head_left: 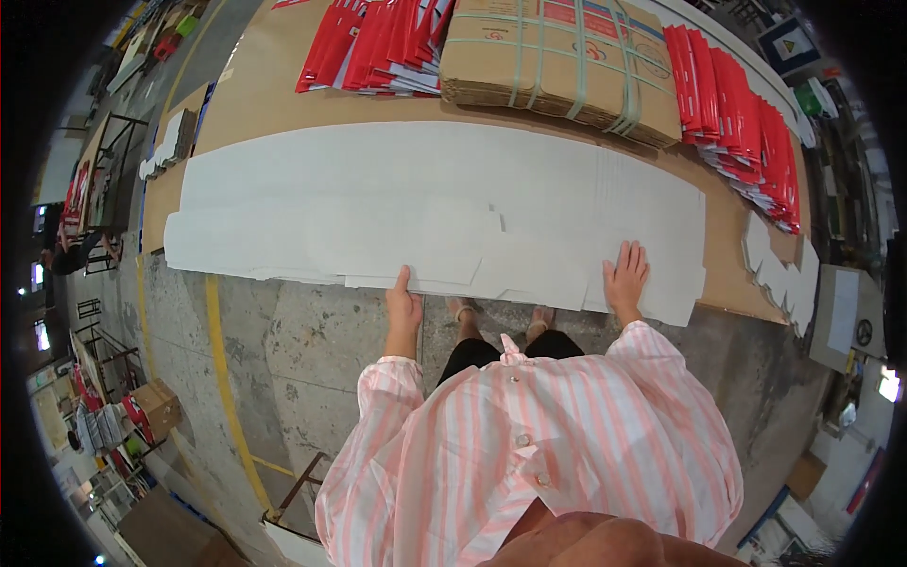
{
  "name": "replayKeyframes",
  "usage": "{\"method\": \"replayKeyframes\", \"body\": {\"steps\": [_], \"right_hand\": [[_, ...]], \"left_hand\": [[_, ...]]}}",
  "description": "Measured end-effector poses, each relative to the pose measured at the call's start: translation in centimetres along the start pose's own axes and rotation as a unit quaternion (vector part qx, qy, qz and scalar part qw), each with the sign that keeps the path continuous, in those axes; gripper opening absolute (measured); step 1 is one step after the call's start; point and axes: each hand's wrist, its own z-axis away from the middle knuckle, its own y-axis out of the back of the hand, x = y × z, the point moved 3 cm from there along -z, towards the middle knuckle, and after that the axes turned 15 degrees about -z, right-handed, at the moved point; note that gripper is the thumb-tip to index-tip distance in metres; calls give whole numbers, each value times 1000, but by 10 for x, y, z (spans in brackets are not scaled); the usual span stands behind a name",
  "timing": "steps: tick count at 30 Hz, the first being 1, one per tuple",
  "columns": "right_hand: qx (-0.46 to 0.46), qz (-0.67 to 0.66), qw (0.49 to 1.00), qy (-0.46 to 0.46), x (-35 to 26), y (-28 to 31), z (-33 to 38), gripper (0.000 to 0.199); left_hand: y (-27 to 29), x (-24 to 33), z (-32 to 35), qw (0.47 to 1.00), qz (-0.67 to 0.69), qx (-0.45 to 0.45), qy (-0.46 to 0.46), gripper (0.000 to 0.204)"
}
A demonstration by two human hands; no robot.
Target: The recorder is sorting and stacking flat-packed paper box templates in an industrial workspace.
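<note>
A wide, die-cut white cardboard sheet (368,180) lies flat across the table in front of me, its near edge overhanging slightly. My left hand (404,300) grips that near edge, thumb on top and the other fingers hidden beneath. Further right, my right hand (626,277) rests palm down on the sheet, its fingers stretched out. A small slit and several cut flaps show in the cardboard between the two hands. Whether more sheets lie under this one I cannot tell.
A strapped bundle of brown cardboard (557,66) stands at the table's far side. Red-and-white packets are stacked left (378,47) and right (737,113) of it. White cardboard offcuts (779,269) lie at the right edge. A yellow line (222,350) runs along the concrete floor.
</note>
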Motion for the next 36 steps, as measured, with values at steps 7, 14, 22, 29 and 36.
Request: {"method": "replayKeyframes", "body": {"steps": [7,14,22,29,36], "right_hand": [[-4,12,1000,-8,2,0,0,65],[3,8,1000,-2,10,0,-1,64],[-5,6,1000,-25,8,4,0,65],[-12,0,1000,-24,12,5,1,65],[-3,6,1000,2,6,5,-1,65]], "left_hand": [[-4,6,11,931,-308,119,-156,35],[-6,1,7,971,-221,36,-84,32],[-5,-4,-5,1000,-10,16,9,21],[2,-5,-2,972,-187,88,-114,24],[13,-8,-12,953,-260,105,-117,26]]}}
